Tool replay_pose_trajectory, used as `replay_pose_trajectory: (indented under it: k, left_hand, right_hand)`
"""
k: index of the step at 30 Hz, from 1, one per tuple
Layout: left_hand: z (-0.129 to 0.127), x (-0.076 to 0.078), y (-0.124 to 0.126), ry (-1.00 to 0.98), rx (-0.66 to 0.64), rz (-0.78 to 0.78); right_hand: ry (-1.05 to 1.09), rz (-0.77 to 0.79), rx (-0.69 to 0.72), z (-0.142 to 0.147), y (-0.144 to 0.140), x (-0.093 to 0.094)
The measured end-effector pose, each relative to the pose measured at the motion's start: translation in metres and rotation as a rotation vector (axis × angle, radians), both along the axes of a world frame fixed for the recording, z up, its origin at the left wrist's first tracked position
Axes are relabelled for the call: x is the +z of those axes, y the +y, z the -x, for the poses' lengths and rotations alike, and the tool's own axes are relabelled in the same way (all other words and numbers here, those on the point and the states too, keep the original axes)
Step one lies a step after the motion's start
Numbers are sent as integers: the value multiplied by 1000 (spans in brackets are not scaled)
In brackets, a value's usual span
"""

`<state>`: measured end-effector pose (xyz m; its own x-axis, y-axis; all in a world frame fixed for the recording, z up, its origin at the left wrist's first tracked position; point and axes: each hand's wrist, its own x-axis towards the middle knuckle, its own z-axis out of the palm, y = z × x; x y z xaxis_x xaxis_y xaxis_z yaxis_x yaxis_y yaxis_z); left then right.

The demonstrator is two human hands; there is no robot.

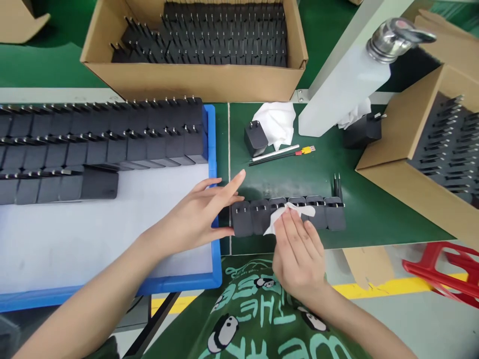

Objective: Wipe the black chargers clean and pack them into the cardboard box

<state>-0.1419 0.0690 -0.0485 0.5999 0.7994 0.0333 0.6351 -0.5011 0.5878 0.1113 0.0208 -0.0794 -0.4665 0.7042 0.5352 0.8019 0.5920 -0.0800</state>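
Just below the middle of the frame, a short row of black plug adapters (287,215) lies side by side on the green mat (299,179). The left hand (198,214) steadies the row's left end, fingers straight and together, thumb against the end adapter's lower edge. The right hand (299,254) presses a white wipe (286,213) flat onto the middle adapters, fingers closed down on the cloth. Tweezers (337,185) lie just behind the row's right end. To the left, a blue tray (213,199) holds rows of the same adapters. At centre top, a cardboard box (194,80) is packed with more. A lone adapter (255,138), crumpled tissue (276,122) and what looks like a pen (275,154) sit behind; upper right stands a pump bottle (348,85).
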Motion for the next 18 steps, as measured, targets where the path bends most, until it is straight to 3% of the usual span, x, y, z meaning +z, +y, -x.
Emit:
replay_pose_trajectory:
  k: [6,9,12,15,17,18]
  left_hand:
    - [-3,0,0,15,-11,41]
    - [-2,-2,2,9,-13,21]
    - [2,-4,3,2,-23,22]
    - [2,-3,3,5,-85,39]
    - [-4,-1,1,9,-87,27]
    - [-9,0,0,9,-68,23]
  right_hand:
    - [-19,-85,128,24,3,-5]
    - [-16,-97,121,34,0,-6]
    - [18,-92,287,46,-3,0]
    - [167,46,540,41,0,15]
    - [347,236,537,19,2,30]
    - [444,308,458,4,2,36]
